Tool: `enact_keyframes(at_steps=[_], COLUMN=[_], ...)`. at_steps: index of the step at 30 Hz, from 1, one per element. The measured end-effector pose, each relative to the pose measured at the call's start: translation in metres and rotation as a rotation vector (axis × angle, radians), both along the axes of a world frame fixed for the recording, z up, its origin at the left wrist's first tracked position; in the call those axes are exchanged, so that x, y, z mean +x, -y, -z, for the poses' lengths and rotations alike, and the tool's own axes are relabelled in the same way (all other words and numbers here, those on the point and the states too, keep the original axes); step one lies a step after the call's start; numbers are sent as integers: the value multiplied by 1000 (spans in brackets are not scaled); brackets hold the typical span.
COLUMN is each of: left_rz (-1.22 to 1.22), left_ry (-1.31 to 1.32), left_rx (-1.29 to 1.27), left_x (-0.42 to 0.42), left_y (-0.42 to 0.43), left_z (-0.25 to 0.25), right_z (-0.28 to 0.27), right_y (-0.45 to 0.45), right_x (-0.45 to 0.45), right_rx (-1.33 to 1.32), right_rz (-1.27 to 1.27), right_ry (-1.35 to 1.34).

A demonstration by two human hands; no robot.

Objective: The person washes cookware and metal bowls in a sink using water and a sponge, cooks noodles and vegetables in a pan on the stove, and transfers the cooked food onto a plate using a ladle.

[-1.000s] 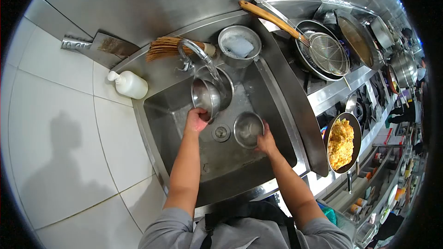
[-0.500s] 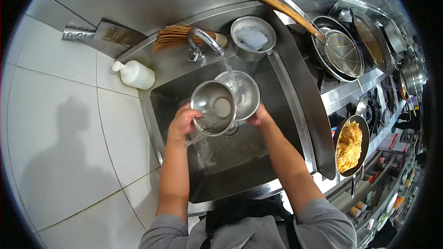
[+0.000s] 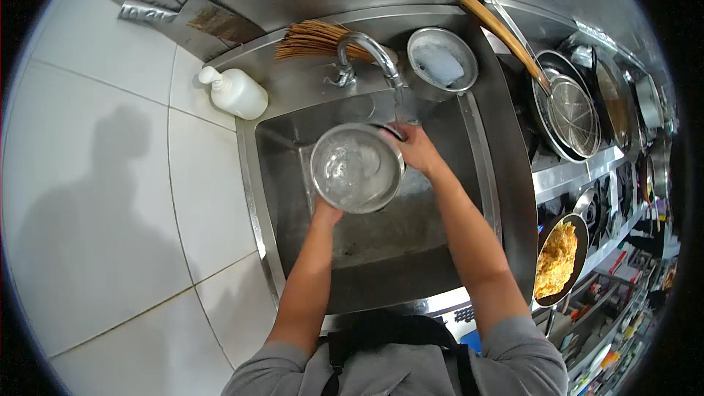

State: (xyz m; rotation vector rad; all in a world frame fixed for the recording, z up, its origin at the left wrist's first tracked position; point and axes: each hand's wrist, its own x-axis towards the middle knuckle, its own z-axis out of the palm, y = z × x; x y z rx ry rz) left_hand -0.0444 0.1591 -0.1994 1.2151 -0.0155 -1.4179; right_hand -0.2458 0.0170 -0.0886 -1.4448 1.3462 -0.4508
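Note:
A round metal bowl [image 3: 357,169] with water in it is held over the sink [image 3: 389,238]. My left hand [image 3: 328,210] grips it from below at its lower left edge, most fingers hidden beneath. My right hand [image 3: 414,148] is closed at the upper right rim, where a second curved edge shows behind; most of that second bowl is hidden. Above my right hand is the faucet [image 3: 370,48], with water running from its spout.
A white pump bottle [image 3: 246,95] and a bamboo brush [image 3: 312,39] are behind the sink. A metal pot [image 3: 442,59] holds a sponge in suds. At right are a strainer [image 3: 573,114], pans on burners and a pan of cooked egg [image 3: 557,260]. A cleaver-like scraper [image 3: 209,26] leans at left.
The two bowls, side by side before, now overlap, with one largely covering the other. My right hand has moved up to the rim near the faucet; my left hand has shifted right and under.

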Motion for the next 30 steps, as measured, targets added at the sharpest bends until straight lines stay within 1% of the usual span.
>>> enact_keyframes(at_steps=[1,2,3,5,6,7,8,9,10,11,12,13,14,15,17,18,19,20,21,22,23,24,25,26,28,30], left_rz=[27,57,50,40,-9,-18,31,95,159,154,274,393,411,411,135,277,336,381,370,359,245,193,138,428,709,936], left_ry=[-95,-190,-192,-404,-456,-460,-483,-427,-371,-374,-186,1,-55,-63,-114,201,411,634,682,730,470,332,194,757,1316,1629], left_rx=[-59,-117,-120,-221,-19,-10,-28,-17,-6,0,18,39,225,238,300,364,299,251,163,75,9,-23,-48,37,130,87], left_x=[-6,-10,-13,-15,-20,-23,-25,-30,-34,-38,-42,-43,-34,-20,8,18,32,45,52,58,55,52,49,45,32,-1], left_y=[4,5,3,-5,0,4,4,3,5,6,7,7,12,14,21,28,37,45,58,70,86,103,120,139,150,162], left_z=[-6,-5,-1,23,-2,7,19,30,31,33,36,28,3,22,88,111,163,213,246,278,275,273,272,271,242,162], right_z=[3,15,33,73,74,76,92,106,107,108,111,88,118,146,141,149,157,173,172,159,145,114,103,93,86,96], right_y=[-5,-8,-14,-33,-42,-51,-62,-75,-82,-83,-79,-71,-65,-57,-19,4,27,42,50,54,57,51,43,33,11,-26], right_x=[2,-5,-12,-26,-31,-36,-39,-42,-41,-39,-39,-28,-32,-38,-23,-14,-5,7,15,19,24,25,19,13,-14,-48], right_rx=[-397,-358,-361,760,778,799,821,832,757,672,579,510,566,616,229,61,-124,-216,-325,-376,-428,-524,-568,-613,-621,-531], right_rz=[-55,1,-6,127,167,210,250,263,287,299,322,344,387,432,147,-20,-160,-205,-254,-274,-293,-317,-333,-347,-132,19], right_ry=[-283,-214,-216,737,938,1134,1243,1243,854,464,230,-11,131,275,104,-16,-139,-201,-243,-274,-305,-300,-305,-309,-110,-341])
